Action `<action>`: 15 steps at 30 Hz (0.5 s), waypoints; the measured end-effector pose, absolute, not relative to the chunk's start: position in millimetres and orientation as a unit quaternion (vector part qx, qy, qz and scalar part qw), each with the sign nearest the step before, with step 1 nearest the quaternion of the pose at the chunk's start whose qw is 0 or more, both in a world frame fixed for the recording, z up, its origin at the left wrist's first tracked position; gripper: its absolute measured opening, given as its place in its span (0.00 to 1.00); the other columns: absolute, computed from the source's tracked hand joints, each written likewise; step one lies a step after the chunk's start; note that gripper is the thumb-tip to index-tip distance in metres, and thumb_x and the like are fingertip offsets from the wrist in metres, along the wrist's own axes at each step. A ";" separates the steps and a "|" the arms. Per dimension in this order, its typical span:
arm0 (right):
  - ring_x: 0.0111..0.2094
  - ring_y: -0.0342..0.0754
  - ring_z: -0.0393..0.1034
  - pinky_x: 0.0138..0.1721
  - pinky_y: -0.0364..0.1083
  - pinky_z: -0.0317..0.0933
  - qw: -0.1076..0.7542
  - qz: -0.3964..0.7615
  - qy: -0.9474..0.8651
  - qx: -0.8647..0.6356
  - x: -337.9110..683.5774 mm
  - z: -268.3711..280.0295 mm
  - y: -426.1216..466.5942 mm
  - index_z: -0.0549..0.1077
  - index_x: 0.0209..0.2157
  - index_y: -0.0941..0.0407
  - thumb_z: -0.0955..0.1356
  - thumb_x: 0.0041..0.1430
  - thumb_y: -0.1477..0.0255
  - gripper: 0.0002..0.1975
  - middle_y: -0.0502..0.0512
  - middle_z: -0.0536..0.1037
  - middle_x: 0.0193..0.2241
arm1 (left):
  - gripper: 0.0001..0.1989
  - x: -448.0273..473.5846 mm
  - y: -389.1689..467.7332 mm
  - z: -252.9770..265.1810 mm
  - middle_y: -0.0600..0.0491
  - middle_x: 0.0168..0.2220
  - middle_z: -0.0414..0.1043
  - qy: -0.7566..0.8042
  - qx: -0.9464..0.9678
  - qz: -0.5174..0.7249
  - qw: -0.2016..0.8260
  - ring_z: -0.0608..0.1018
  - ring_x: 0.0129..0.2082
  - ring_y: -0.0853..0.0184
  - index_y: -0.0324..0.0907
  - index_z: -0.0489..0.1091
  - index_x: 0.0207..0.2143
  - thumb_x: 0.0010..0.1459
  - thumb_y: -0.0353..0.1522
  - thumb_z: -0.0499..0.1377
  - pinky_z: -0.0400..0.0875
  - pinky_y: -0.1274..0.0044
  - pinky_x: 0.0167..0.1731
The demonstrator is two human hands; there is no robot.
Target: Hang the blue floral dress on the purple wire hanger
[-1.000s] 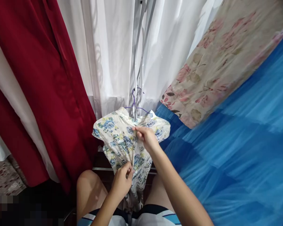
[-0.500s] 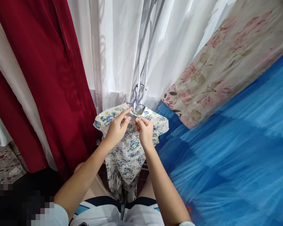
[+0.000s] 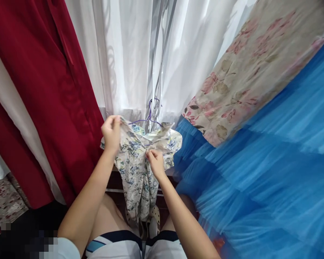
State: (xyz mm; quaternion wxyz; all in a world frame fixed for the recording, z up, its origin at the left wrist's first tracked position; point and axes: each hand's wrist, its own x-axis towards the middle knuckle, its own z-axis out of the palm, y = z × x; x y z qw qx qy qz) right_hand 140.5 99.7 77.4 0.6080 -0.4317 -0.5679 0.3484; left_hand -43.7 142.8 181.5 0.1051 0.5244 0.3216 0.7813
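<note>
A white garment [image 3: 136, 172] with a blue and yellow flower print hangs in front of me on a purple wire hanger [image 3: 150, 111]. My left hand [image 3: 112, 135] pinches its neckline edge at the left and pulls it outward and up. Lower down, near the middle of the opened neckline, my right hand [image 3: 156, 162] is closed on the same cloth. The neckline gapes between my hands, baring part of the hanger. Small details under my fingertips are hidden.
White sheer curtains [image 3: 126, 54] with grey ribbons hang behind. A dark red drape [image 3: 43, 90] is at the left. Cream flowered fabric [image 3: 232, 79] and a blue ruffled tulle garment [image 3: 259, 172] fill the right. Below are my legs and shoes [image 3: 155, 217].
My left hand has closed on the neckline and moved left, spreading it. My right hand has shifted slightly left and down. The garment's top now gapes around the hanger.
</note>
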 end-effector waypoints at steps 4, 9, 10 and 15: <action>0.18 0.41 0.49 0.22 0.43 0.45 0.596 0.396 -0.554 -0.425 145.3 61.0 80.7 0.66 0.17 0.55 0.63 0.53 0.66 0.14 0.45 0.58 0.13 | 0.07 -99.9 168.9 152.7 0.57 0.27 0.67 0.373 0.289 0.831 0.295 0.72 0.29 0.73 0.39 0.70 0.33 0.63 0.32 0.55 0.65 0.80 0.35; 0.16 0.41 0.49 0.21 0.43 0.44 0.593 0.420 -0.532 -0.435 158.2 49.7 65.0 0.67 0.17 0.55 0.63 0.52 0.68 0.13 0.45 0.58 0.11 | 0.12 -81.8 154.4 79.1 0.56 0.22 0.66 0.425 0.274 0.749 0.429 0.72 0.25 0.70 0.39 0.65 0.26 0.60 0.37 0.57 0.66 0.76 0.33; 0.16 0.41 0.49 0.21 0.43 0.43 0.595 0.416 -0.526 -0.442 162.2 45.6 62.6 0.67 0.16 0.55 0.62 0.52 0.68 0.13 0.45 0.58 0.11 | 0.13 -65.2 144.8 65.1 0.56 0.22 0.67 0.425 0.292 0.732 0.445 0.72 0.25 0.70 0.39 0.66 0.26 0.58 0.39 0.59 0.66 0.76 0.32; 0.16 0.41 0.50 0.21 0.43 0.44 0.560 0.402 -0.537 -0.486 180.1 13.9 44.0 0.65 0.14 0.55 0.62 0.51 0.69 0.14 0.46 0.59 0.12 | 0.17 22.7 85.5 31.3 0.50 0.31 0.74 0.380 0.431 0.631 0.521 0.74 0.31 0.66 0.37 0.74 0.31 0.50 0.43 0.66 0.67 0.77 0.33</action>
